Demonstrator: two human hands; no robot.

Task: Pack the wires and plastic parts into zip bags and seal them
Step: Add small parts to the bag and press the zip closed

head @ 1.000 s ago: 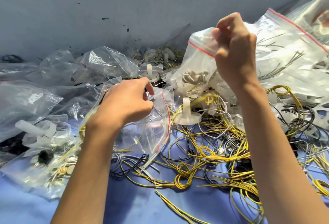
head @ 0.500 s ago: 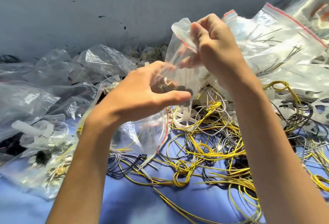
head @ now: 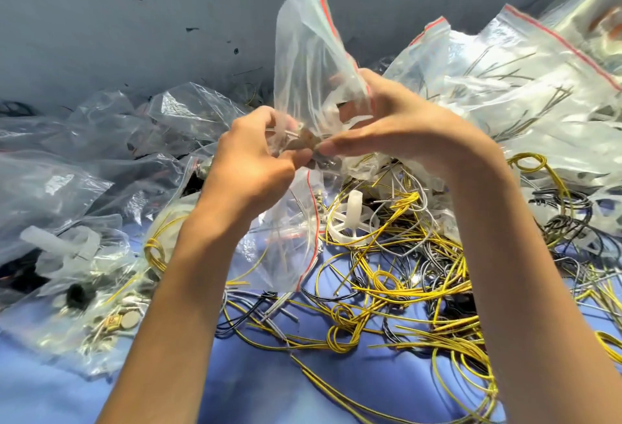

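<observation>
The left hand point(head: 249, 167), spread beneath the zip bag point(head: 306, 63) half a second ago, now meets the right hand point(head: 400, 130) at its base. Both pinch the thin clear film around small grey parts point(head: 303, 140), and the red-striped mouth has swung upward. Below the bag lie glossy yellow wires point(head: 387, 282) in tangled loops and a white spoked plastic part point(head: 353, 218); to its right lie crinkled filled bags point(head: 505, 93).

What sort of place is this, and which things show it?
Probably a hand-packing workbench for small electrical parts: loose yellow wires heaped on a blue cloth, filled zip bags piled around, and the left hand and right hand pinching a clear zip bag.
</observation>
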